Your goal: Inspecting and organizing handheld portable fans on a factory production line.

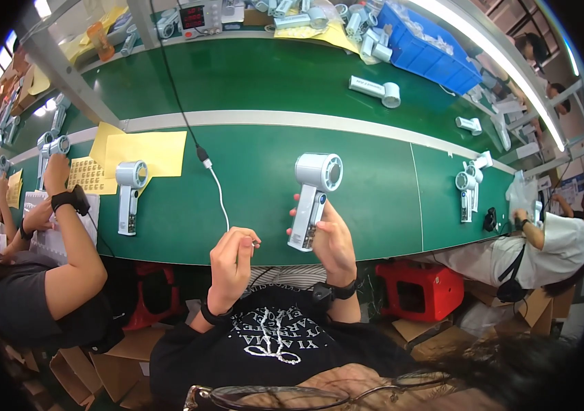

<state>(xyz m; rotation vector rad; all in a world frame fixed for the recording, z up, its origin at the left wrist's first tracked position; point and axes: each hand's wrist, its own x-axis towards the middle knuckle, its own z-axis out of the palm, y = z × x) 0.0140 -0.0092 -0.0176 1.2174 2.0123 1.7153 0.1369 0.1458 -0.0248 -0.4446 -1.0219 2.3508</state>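
Note:
My right hand (337,244) is wrapped round the handle of a light blue handheld fan (305,218). The fan stands nearly upright above the table's near edge, its round head at the top. To its left, my left hand (230,264) is closed in a pinch on a white charging cable (220,192), whose small plug end shows at the fingertips, apart from the fan. The cable runs up to a black connector (202,154) on a dark hanging cord. Farther left, a second handheld fan (127,200) lies on the green table (264,147).
Yellow sheets (144,152) lie at the left. Across the table, a conveyor (251,75) carries a loose fan (375,91); a blue bin (429,58) and piled fans stand beyond. More fans (468,185) lie at the right. Co-workers sit on both sides; a red stool (420,291) stands below.

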